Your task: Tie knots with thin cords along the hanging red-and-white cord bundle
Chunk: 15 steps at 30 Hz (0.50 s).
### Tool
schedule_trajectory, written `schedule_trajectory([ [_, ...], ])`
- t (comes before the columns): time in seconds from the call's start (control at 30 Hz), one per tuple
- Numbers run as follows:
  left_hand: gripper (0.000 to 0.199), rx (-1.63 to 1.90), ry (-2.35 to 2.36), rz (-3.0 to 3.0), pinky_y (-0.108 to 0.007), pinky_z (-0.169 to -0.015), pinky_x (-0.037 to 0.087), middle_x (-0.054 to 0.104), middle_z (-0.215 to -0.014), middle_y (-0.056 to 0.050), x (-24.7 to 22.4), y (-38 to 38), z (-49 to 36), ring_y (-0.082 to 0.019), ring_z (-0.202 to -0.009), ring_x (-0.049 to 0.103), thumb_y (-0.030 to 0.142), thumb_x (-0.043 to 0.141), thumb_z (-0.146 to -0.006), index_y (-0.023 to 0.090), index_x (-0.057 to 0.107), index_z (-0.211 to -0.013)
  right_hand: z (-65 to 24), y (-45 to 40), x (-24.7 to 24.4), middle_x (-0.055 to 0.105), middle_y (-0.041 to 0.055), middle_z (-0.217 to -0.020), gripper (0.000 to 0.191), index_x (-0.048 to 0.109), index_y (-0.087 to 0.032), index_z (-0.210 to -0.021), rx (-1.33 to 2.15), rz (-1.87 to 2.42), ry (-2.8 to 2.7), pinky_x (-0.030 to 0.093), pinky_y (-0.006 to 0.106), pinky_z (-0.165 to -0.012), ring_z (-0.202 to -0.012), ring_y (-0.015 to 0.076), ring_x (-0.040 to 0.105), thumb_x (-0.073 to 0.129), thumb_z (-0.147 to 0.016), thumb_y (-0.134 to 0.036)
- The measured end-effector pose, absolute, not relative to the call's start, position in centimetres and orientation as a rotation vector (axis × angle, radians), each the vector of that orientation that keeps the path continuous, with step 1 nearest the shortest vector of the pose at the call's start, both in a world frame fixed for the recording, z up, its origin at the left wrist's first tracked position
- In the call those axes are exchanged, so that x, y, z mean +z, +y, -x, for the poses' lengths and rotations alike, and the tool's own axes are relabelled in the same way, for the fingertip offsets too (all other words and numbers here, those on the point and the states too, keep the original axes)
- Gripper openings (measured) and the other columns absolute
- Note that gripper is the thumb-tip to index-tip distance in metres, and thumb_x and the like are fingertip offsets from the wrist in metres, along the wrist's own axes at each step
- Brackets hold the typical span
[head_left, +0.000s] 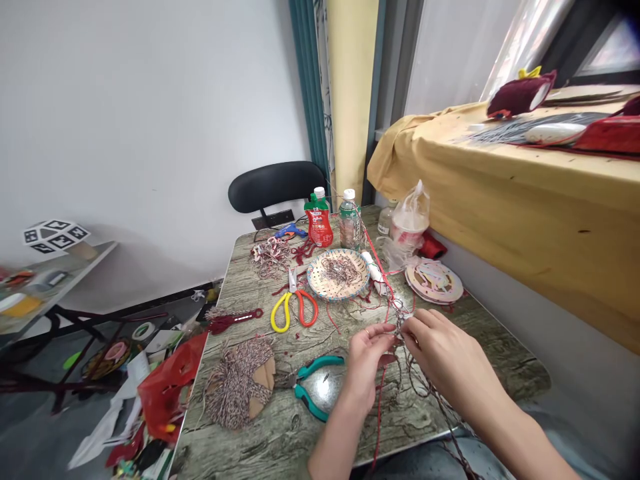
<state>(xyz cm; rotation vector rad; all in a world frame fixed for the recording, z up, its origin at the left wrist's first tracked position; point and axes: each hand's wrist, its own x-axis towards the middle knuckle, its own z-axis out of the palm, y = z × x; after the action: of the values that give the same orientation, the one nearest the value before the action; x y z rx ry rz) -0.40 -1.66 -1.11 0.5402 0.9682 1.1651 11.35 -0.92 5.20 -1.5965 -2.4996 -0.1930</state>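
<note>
Over the near right part of the table, my left hand (369, 353) pinches a speckled brown cord (399, 317), its thumb and fingers close together. My right hand (430, 337) grips the same knotted cord from the other side, the fingertips nearly touching those of the left. Loose strands of it hang below toward my lap. A red string (379, 257) runs from near the bottles down to the knotted part. Left of my hands lie teal-handled pliers (313, 400) and a card wound with speckled yarn (237, 383). Scissors (294, 308) with yellow and red handles lie farther back.
A woven plate (316, 283) holds yarn scraps. Behind it stand a red pouch (320, 227) and a bottle (349, 223). Round discs (434, 281) and a bagged cup (410, 223) are at the right. A black chair (275, 187) stands beyond the table (210, 460).
</note>
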Motion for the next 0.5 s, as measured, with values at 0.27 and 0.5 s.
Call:
schedule_trajectory([
  [0.27, 0.019, 1.09, 1.15, -0.68, -0.021, -0.056, 0.04, 0.063, -0.07, -0.004, -1.8, -1.4, 0.7, -0.014, -0.067, 0.055, 0.028, 0.062, -0.063, 0.013, 0.063, -0.073, -13.3, -1.0, 4.3, 0.061, 0.004, -0.087, 0.022, 0.056, -0.023, -0.089, 0.31, 1.545, -2.191, 0.041, 0.025, -0.062, -0.072, 0.0164, 0.057, 0.037, -0.084, -0.032],
  [0.5, 0.019, 1.193, 1.463, -1.02, -0.027, -0.063, 0.042, 0.064, -0.067, -0.005, -2.9, -1.9, 6.0, -0.018, -0.068, 0.059, 0.032, 0.055, -0.068, 0.014, 0.06, -0.073, -15.7, -3.2, 2.4, 0.064, 0.0027, -0.071, 0.033, 0.058, -0.021, -0.085, 0.86, 1.643, -1.886, 0.042, 0.024, -0.055, -0.056, 0.0147, 0.056, 0.034, -0.083, -0.043],
])
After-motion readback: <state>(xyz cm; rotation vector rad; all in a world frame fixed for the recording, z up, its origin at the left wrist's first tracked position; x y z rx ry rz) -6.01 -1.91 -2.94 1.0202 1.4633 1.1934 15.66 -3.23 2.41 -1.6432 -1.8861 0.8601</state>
